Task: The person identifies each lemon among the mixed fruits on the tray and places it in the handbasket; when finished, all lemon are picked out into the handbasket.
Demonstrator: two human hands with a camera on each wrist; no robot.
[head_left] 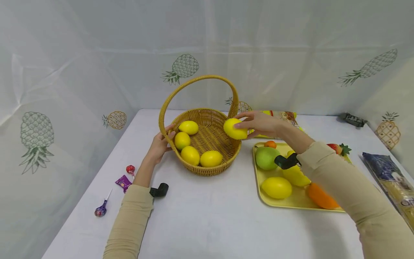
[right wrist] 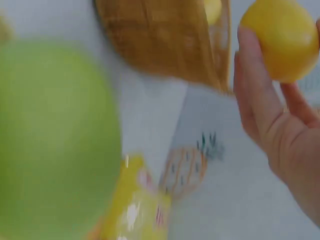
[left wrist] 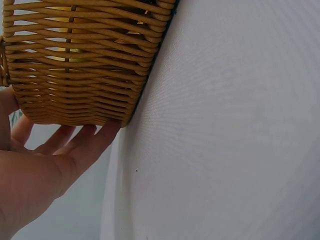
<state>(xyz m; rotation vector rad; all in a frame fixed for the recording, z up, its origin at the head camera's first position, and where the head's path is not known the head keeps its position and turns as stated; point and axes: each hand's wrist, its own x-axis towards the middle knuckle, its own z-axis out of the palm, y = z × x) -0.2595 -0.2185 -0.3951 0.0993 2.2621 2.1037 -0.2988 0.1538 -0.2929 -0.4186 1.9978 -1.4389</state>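
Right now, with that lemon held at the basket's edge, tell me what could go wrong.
The lemon in the right grip overlaps the basket at its right side in the head view, near the handle; let go there, it might glance off and roll away. The green fruit looms close in the right wrist view, so lowering the right forearm could knock it. Should the left grip tilt the basket, the lemons inside might roll.

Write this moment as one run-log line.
left hand: holds wicker basket | right hand: grips lemon near basket's right rim | basket contents: four lemons | yellow tray: assorted fruit
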